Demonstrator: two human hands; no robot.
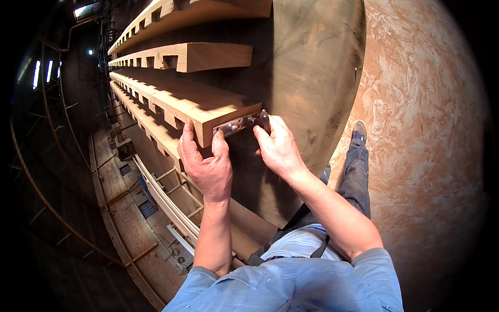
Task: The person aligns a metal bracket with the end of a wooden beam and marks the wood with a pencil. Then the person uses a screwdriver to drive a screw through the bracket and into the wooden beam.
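Note:
A metal plate (pixel 227 127) with bolts in it lies against the end face of a notched wooden beam (pixel 208 105). My left hand (pixel 209 169) is at the near corner of this beam. Its fingers reach up the beam's notched side, while the thumb presses by the left end of the plate. Beside the plate's right end, my right hand (pixel 279 148) is closed around a short dark metal cylinder with a silvery tip (pixel 265 120). Most of that piece's lower part is hidden by the fingers.
More notched beams, one (pixel 218 56) beyond mine and another (pixel 158 132) nearer, run away to the far left. A wide dark curved sheet (pixel 312 67) stretches behind the beam ends. Pale rails (pixel 166 195) stand at lower left. Brown mottled floor (pixel 421 130) extends right.

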